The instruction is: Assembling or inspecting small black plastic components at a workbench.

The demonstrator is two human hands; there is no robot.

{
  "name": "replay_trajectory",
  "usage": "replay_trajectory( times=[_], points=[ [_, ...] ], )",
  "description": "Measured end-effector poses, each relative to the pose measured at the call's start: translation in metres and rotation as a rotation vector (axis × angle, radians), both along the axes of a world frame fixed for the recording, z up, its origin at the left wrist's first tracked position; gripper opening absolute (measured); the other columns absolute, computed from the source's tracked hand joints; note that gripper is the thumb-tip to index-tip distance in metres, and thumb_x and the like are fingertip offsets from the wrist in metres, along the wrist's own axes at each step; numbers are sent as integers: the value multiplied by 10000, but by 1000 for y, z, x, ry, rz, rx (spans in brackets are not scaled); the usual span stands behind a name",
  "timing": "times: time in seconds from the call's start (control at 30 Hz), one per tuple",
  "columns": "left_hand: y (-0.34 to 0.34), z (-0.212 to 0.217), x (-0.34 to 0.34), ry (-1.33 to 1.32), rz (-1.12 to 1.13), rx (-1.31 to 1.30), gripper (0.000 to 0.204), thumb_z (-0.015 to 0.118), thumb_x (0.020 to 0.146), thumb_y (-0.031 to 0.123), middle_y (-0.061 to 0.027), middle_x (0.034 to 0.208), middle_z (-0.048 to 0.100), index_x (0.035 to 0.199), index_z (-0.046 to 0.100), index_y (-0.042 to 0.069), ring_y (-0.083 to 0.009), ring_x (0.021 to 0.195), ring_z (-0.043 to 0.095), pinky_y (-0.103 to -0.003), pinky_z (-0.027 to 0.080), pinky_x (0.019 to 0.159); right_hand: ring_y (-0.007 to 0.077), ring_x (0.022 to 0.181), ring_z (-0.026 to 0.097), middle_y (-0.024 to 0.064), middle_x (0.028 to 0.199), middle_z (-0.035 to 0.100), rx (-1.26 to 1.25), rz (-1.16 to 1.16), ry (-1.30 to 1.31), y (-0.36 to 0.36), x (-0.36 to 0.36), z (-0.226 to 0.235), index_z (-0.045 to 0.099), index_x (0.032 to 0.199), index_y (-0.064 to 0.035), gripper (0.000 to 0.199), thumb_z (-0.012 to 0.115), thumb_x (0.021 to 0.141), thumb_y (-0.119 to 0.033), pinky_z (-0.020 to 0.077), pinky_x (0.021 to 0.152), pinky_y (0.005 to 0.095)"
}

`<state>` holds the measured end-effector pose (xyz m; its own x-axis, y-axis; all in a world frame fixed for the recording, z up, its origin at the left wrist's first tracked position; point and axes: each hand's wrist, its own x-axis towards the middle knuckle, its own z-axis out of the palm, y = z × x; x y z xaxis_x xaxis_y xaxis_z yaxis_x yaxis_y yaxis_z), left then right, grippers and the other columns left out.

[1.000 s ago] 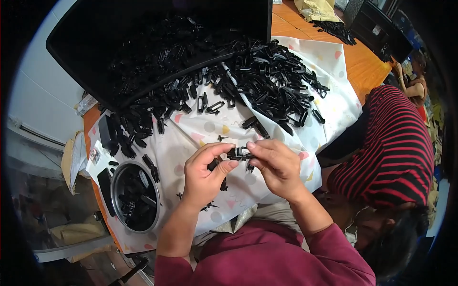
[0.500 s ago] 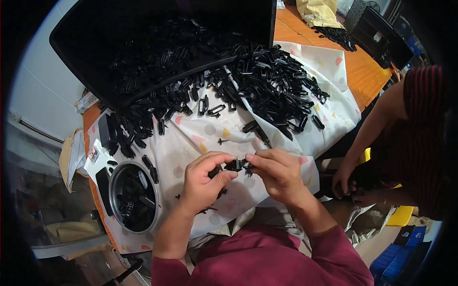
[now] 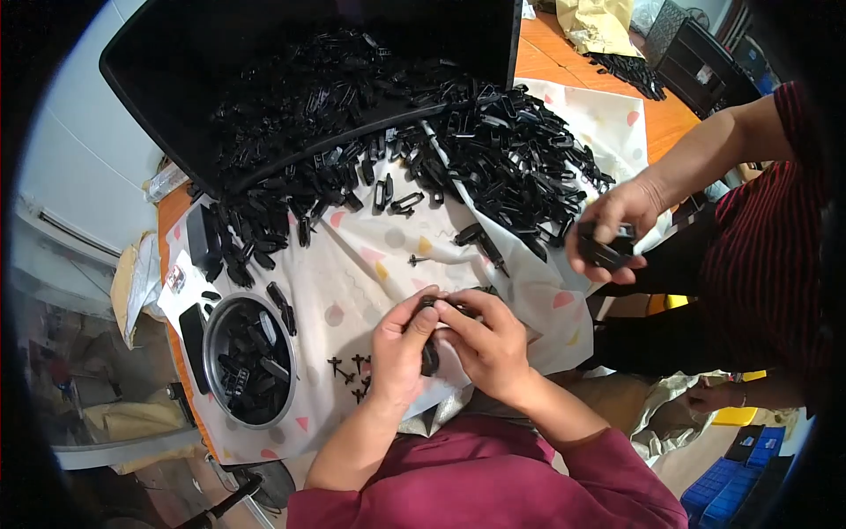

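Observation:
My left hand and my right hand meet low over the patterned white cloth, close to my body. Both have their fingers closed around a small black plastic part, mostly covered by the fingers. Its exact kind cannot be made out. Beside my left hand, several tiny black cross-shaped pieces lie on the cloth. One more tiny piece rests farther up. Beyond my hands lies a dark pointed object.
A large black bin lies tipped, black plastic parts spilling out. A metal-rimmed bowl at left holds more parts, beside a dark flat phone-like slab. At right, a co-worker's hand holds black parts over the cloth's edge.
My hands have come together and shifted slightly right, uncovering the tiny pieces beside my left hand. The co-worker's hand has moved up to the cloth's edge, holding black parts. The view shifted slightly.

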<state>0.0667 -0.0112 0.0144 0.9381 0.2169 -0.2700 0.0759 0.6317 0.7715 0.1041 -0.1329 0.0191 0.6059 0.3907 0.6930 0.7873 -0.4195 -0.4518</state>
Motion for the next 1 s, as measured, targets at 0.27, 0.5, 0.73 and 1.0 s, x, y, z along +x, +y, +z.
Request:
replay_trajectory(
  times=[0.27,0.5,0.73,1.0],
  points=[
    [49,-10,-42,-82,-49,-175,230,537,836,84,-76,859,599,1036,546,-28,-100,619,512,-193,410,551,324,669,582,157,700,575,174,313,731,22,-9,2,596,927,-32,218,611,773,-187,449,578,361],
    [168,-1,-103,381,549,1855,264,567,792,114,-92,902,613,1042,568,31,-258,791,578,-325,449,694,306,949,524,109,970,590,-349,-274,470,-1,92,-34,590,941,-52,214,513,745,-92,430,764,388],
    [175,-3,-107,520,617,2209,342,537,742,55,-131,1184,484,1083,548,33,-319,1091,419,-411,331,915,291,1078,467,120,1206,481,-666,-169,258,17,124,-45,482,1173,-35,407,503,848,-280,392,889,376],
    [134,10,-69,218,826,2094,288,522,677,-41,-112,1055,556,949,598,19,-300,1003,477,-396,369,870,225,868,518,48,991,572,-744,17,57,77,168,-61,563,1077,-65,382,515,698,-67,457,736,302]
  ],
)
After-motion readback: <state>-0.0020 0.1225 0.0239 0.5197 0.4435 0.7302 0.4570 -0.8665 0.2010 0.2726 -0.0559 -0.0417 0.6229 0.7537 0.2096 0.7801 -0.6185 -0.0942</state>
